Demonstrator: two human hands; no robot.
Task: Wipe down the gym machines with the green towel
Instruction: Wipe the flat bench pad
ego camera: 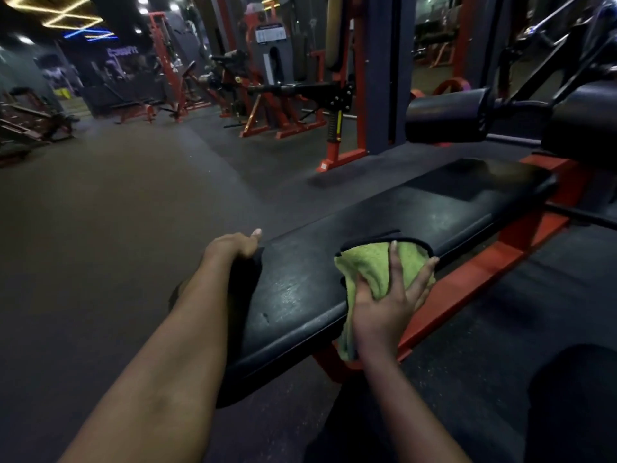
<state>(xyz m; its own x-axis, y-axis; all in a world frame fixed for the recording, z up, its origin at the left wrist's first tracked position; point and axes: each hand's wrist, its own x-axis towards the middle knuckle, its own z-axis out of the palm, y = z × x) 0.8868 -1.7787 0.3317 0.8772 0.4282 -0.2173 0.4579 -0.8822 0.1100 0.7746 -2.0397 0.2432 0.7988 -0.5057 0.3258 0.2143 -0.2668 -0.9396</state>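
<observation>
A long black padded bench (384,225) on a red frame runs from the lower middle toward the upper right. My right hand (390,302) lies on the green towel (370,262) with fingers spread, pressing it onto the pad near the bench's right edge; part of the towel hangs over that edge. My left hand (233,245) grips the left edge of the pad, with the fingers curled down over the side and the thumb on top.
Two black roller pads (447,115) stand at the bench's far end. A grey and red weight-stack machine (364,78) rises behind it. More red-framed machines (267,88) line the back, with bare dark floor (110,208) to the left. My dark-clothed leg (567,396) is at lower right.
</observation>
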